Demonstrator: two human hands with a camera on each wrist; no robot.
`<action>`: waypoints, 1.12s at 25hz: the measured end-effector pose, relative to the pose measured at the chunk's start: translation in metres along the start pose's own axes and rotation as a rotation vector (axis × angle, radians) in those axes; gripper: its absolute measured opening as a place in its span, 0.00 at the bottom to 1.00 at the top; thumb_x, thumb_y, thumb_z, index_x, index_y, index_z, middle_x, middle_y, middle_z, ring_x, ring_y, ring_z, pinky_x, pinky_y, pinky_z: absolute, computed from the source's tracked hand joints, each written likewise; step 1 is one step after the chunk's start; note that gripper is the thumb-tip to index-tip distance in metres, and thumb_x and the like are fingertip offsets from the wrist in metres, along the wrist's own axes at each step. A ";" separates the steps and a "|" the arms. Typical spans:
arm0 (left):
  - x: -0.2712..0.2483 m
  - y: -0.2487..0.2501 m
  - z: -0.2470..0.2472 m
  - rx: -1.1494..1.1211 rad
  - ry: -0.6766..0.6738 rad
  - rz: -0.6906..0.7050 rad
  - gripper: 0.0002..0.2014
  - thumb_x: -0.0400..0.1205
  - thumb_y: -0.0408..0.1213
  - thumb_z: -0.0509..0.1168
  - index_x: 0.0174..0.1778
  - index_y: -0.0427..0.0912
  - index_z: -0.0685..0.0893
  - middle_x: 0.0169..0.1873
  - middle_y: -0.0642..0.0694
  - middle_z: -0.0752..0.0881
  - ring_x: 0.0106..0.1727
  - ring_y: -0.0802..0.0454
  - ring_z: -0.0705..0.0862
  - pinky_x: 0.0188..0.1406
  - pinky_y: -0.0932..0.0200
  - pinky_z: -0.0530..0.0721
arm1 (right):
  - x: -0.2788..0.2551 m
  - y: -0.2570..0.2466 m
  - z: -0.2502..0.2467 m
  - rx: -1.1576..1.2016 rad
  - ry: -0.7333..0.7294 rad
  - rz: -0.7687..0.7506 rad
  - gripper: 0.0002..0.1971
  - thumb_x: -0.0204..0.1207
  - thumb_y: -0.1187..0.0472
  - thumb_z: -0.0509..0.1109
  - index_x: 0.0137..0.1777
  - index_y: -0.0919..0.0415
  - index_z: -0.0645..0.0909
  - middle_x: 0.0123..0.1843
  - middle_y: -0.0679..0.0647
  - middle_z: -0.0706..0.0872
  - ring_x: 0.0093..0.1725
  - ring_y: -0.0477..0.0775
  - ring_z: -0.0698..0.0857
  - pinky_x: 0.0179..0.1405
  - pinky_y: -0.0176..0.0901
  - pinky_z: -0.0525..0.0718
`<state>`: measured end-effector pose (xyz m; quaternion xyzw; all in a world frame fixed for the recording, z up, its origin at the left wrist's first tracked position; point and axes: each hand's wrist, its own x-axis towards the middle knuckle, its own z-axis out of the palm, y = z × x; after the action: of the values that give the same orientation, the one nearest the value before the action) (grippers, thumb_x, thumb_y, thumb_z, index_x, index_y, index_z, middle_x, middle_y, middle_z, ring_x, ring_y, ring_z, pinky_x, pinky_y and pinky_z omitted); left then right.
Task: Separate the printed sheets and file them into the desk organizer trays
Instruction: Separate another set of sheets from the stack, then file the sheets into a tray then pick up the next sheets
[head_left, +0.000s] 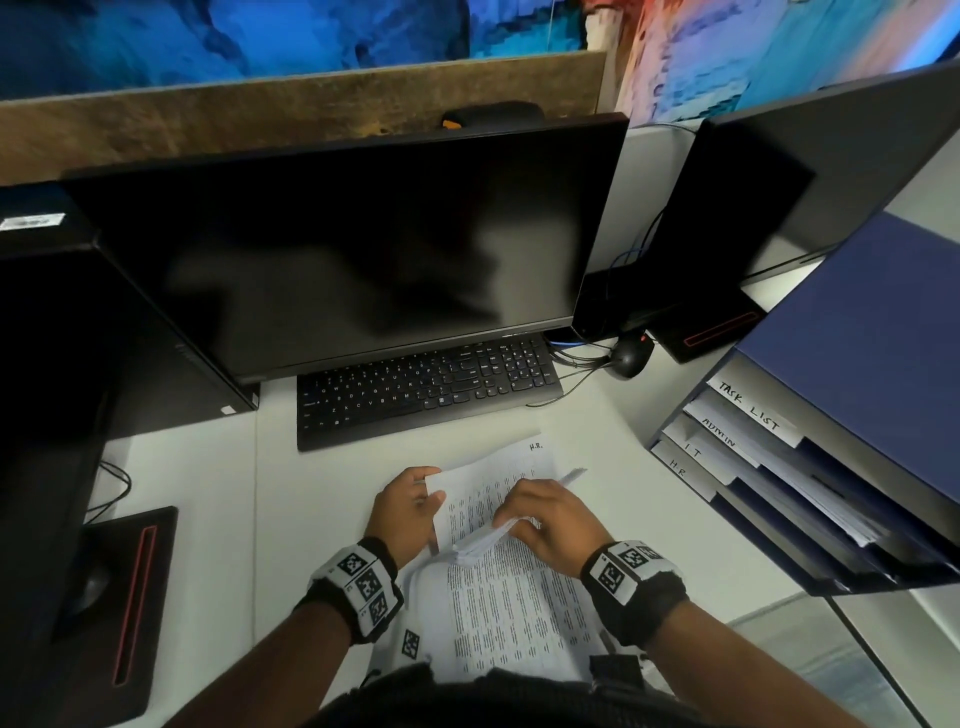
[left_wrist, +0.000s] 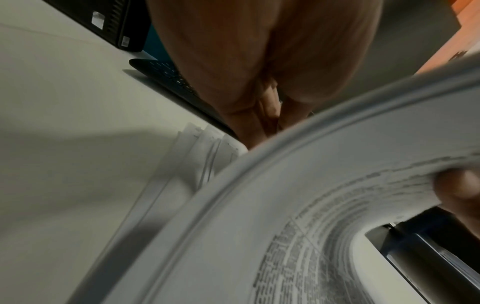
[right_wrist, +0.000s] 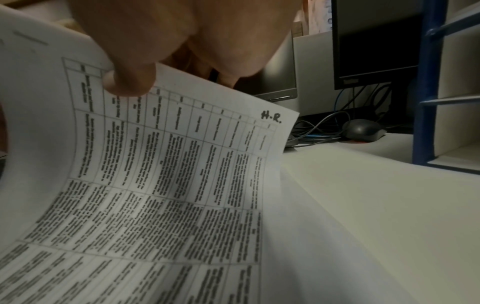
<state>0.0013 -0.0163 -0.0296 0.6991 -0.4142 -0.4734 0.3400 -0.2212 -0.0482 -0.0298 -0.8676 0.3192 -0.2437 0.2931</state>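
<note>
Printed sheets (head_left: 498, 587) lie in one loose stack on the white desk (head_left: 197, 519), just in front of the keyboard (head_left: 426, 389), which serves as the landmark. One sheet marked "H.R." (right_wrist: 182, 164) is lifted and curled above the stack; its far corner points toward the keyboard's right end. The left hand (head_left: 405, 512) pinches that sheet's near-left edge between thumb and fingers, in front of the keyboard's middle. The right hand (head_left: 550, 522), in front of the keyboard's right half, has its fingers curled around a bent-up bundle of pages; how many pages it holds is too blurred to count, perhaps several. One blue desk organizer (head_left: 810, 467) stands to the right of the keyboard, with four labelled trays: TASK LIST, ADMIN, IT and HR. Papers already sit in its trays. Two dark monitors stand behind the keyboard, one directly behind (head_left: 343, 249) and one (head_left: 727, 218) behind to the right. One black mouse (head_left: 628, 358) rests just beyond the keyboard's right end, among cables.
</note>
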 end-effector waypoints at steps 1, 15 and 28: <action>0.001 -0.002 -0.001 0.019 0.024 0.033 0.09 0.80 0.30 0.65 0.55 0.44 0.81 0.36 0.50 0.90 0.33 0.57 0.87 0.34 0.58 0.88 | 0.004 -0.002 -0.002 0.008 0.010 0.002 0.07 0.77 0.57 0.66 0.50 0.51 0.86 0.45 0.44 0.84 0.45 0.42 0.80 0.50 0.30 0.71; -0.018 0.013 0.011 -0.034 0.017 0.135 0.12 0.81 0.32 0.65 0.57 0.51 0.79 0.51 0.57 0.86 0.58 0.53 0.84 0.60 0.56 0.80 | 0.050 0.004 -0.022 -0.229 0.210 0.439 0.31 0.70 0.47 0.75 0.73 0.48 0.71 0.71 0.50 0.74 0.69 0.52 0.72 0.71 0.57 0.72; -0.013 0.112 -0.035 -0.494 0.203 0.421 0.28 0.71 0.28 0.76 0.63 0.56 0.79 0.54 0.49 0.87 0.53 0.57 0.87 0.47 0.61 0.87 | 0.064 -0.052 -0.065 0.578 0.613 0.370 0.16 0.80 0.62 0.64 0.65 0.53 0.67 0.62 0.43 0.82 0.62 0.40 0.81 0.61 0.34 0.79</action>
<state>0.0029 -0.0492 0.0834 0.5384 -0.3860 -0.4068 0.6290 -0.1968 -0.0831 0.0662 -0.5665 0.4594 -0.5119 0.4538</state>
